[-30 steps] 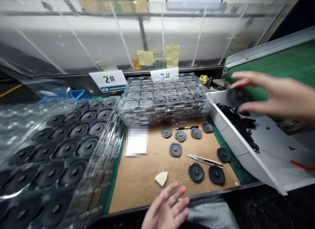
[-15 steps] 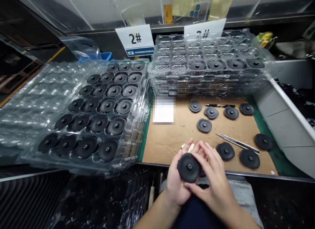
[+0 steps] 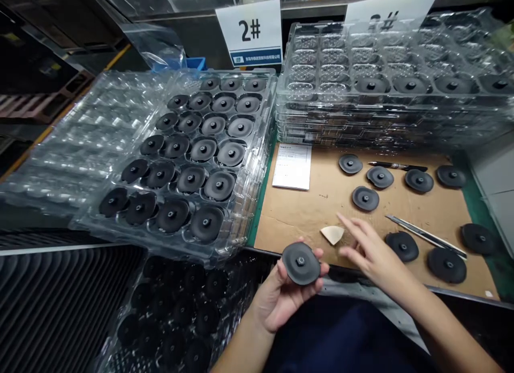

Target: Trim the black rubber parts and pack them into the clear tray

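A round black disc-shaped part (image 3: 300, 263) with a small raised hub rests in my left hand (image 3: 277, 303), fingers wrapped round its edge. To its right, my right hand (image 3: 371, 252) is off the disc with fingers apart and nothing in them. Just left of those fingertips, a small cream-coloured wedge (image 3: 332, 234) lies on the cardboard (image 3: 281, 218). Several similar black discs (image 3: 365, 198) lie farther back and to the right on the same cardboard. A slim craft knife (image 3: 425, 236) lies between some of them, right of my right hand.
At left stands a stack of clear plastic trays (image 3: 257, 185) filled with black discs. Another tray stack (image 3: 297, 113) stands behind the cardboard. A printed paper (image 3: 292, 167) and a black pen (image 3: 397, 166) lie on the cardboard. A lower tray (image 3: 160, 309) holds more discs.
My right hand has let go of the disc and moved right, its fingers spreading. My left hand keeps the disc. The view has shifted, and the cream wedge is now uncovered.
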### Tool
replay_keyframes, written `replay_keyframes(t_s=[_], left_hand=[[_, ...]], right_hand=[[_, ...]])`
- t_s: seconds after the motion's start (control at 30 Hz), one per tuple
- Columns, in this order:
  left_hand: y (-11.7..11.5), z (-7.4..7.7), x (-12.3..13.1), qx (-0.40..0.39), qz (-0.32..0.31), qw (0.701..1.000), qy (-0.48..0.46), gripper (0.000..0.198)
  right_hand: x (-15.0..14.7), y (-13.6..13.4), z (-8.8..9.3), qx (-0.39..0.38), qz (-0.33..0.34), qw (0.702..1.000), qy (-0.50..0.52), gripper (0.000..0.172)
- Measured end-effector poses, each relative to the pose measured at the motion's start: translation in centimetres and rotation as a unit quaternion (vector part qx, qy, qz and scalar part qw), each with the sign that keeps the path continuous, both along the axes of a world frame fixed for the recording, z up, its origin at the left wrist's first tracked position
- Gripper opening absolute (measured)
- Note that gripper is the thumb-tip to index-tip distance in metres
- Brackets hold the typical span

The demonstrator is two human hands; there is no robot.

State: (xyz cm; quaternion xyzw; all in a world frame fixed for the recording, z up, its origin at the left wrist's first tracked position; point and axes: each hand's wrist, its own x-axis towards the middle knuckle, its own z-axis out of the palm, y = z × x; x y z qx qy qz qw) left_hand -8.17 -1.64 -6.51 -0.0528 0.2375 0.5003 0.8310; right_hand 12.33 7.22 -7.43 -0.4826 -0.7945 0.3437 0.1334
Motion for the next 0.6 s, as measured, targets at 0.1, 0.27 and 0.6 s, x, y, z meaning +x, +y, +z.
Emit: replay_keyframes(t_s=[0.1,0.27,0.6], left_hand=[[0.2,0.5,0.3,-0.016,0.059,0.998,0.019,0.055],[0.8,1.7,0.9,-0.008,0.100,0.993,0.066,0.053],[2.3,3.6,3.6,0.029,0.045,0.979,0.198,0.072]], right_hand=[[-1.0,-0.5,-3.6,0.042,-0.083,0.996,-0.007,0.039],[-2.0,-1.7,-4.3,0.040,-0.038,0.997,0.055,0.022],[-3.2,-2.4,9.1,0.105,0.016,0.971,0.216,0.032]])
